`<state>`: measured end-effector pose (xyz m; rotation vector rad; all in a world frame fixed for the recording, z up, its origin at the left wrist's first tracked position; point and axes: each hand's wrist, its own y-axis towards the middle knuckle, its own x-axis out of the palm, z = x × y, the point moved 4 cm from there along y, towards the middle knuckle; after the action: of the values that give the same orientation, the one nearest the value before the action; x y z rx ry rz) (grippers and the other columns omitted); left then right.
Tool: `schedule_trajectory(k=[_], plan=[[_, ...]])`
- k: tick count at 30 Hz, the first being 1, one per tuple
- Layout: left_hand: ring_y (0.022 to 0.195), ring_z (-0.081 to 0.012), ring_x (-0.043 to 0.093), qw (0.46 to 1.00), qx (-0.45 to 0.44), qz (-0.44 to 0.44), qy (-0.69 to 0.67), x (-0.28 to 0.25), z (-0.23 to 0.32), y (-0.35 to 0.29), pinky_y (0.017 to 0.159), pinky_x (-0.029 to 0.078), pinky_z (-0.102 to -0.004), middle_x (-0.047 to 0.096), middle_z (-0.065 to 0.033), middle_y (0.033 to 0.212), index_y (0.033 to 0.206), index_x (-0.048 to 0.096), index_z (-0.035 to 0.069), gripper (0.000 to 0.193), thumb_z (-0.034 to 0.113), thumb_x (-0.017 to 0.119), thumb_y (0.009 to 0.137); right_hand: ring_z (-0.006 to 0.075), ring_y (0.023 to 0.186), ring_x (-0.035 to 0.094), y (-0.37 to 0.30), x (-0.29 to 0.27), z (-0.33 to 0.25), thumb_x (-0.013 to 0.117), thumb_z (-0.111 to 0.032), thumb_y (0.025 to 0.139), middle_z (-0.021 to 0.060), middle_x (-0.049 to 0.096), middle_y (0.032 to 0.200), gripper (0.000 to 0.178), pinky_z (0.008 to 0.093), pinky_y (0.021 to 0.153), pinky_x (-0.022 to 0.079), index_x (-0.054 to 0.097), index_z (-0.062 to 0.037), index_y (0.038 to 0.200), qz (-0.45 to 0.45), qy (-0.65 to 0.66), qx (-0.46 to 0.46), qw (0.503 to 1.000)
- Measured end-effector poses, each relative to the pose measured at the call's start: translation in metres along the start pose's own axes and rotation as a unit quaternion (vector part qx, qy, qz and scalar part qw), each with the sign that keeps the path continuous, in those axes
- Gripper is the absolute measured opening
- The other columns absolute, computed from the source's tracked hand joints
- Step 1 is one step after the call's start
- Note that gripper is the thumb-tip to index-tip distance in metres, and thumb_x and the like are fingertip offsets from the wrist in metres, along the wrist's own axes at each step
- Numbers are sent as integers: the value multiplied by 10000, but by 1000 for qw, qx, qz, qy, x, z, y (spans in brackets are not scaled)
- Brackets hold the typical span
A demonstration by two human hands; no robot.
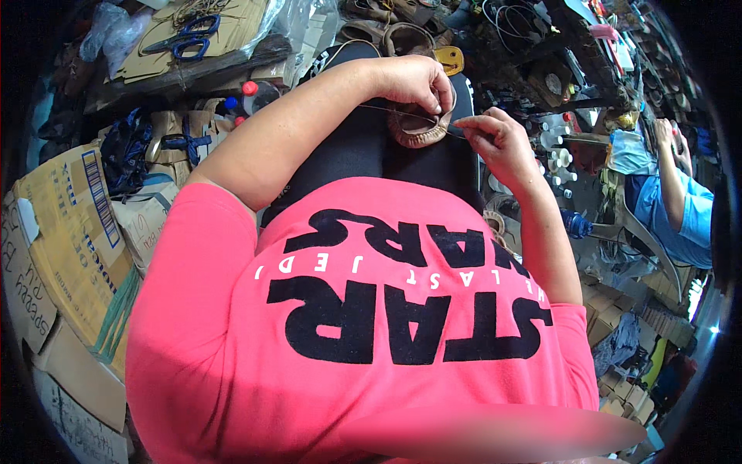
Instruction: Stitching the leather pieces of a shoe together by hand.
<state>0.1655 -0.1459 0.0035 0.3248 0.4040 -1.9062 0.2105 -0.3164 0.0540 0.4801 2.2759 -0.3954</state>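
A brown leather shoe, moccasin-like with a gathered toe seam, rests on my dark-trousered lap. Over its opening, my left hand is closed, its fingertips pinched together at the shoe's inner edge; what they grip is too small to make out. To the right of the shoe, my right hand pinches a thin thread between thumb and forefinger. That thread runs to the shoe's side. Another length of thread shows left of the shoe, below my left wrist. The shoe's far side is partly hidden behind my left hand.
Blue-handled scissors lie on stacked cardboard sheets at the upper left. More brown shoes sit beyond my knees. Small white bottles cluster on the right, near a person in a blue shirt. Cardboard boxes stand at left.
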Motion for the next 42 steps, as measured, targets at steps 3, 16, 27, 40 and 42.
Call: schedule_trajectory(k=[3, 16, 27, 40, 42], plan=[[950, -200, 563, 1000, 2, -3, -1, 0, 1, 1, 849, 443, -310, 603, -68, 959, 894, 711, 68, 165, 78, 692, 731, 162, 654, 541, 2, -3, -5, 626, -41, 791, 70, 510, 763, 177, 280, 614, 447, 698, -60, 952, -10, -31, 0, 999], [951, -190, 545, 999, 21, -5, 37, 0, 1, 2, 863, 430, -302, 594, -59, 938, 900, 721, 82, 159, 104, 690, 746, 99, 645, 484, 14, 4, -4, 642, -23, 805, 29, 514, 740, 168, 235, 603, 413, 694, -66, 959, -12, -25, -23, 999], [954, -194, 527, 994, 53, -5, 101, -2, 6, -2, 855, 428, -297, 554, -50, 945, 914, 734, 138, 213, 118, 748, 702, 97, 842, 545, 24, 15, 37, 662, -27, 807, 8, 588, 886, 176, 233, 764, 432, 698, -68, 975, -104, 192, 18, 976], [927, -262, 561, 909, 52, 353, 215, -9, 29, -80, 822, 460, -331, 535, -120, 946, 999, 654, 97, 335, -86, 531, 748, 198, 700, 555, -3, 18, 6, 679, -25, 750, 69, 530, 738, 207, 287, 633, 445, 706, -110, 937, 42, 29, -78, 996], [904, -258, 569, 923, 18, 333, 193, 8, 36, -93, 817, 461, -329, 542, -110, 898, 977, 663, 91, 291, -64, 567, 750, 235, 651, 518, -9, 22, 6, 657, -31, 754, 88, 512, 726, 256, 336, 594, 430, 700, -133, 985, 88, -79, -138, 983]])
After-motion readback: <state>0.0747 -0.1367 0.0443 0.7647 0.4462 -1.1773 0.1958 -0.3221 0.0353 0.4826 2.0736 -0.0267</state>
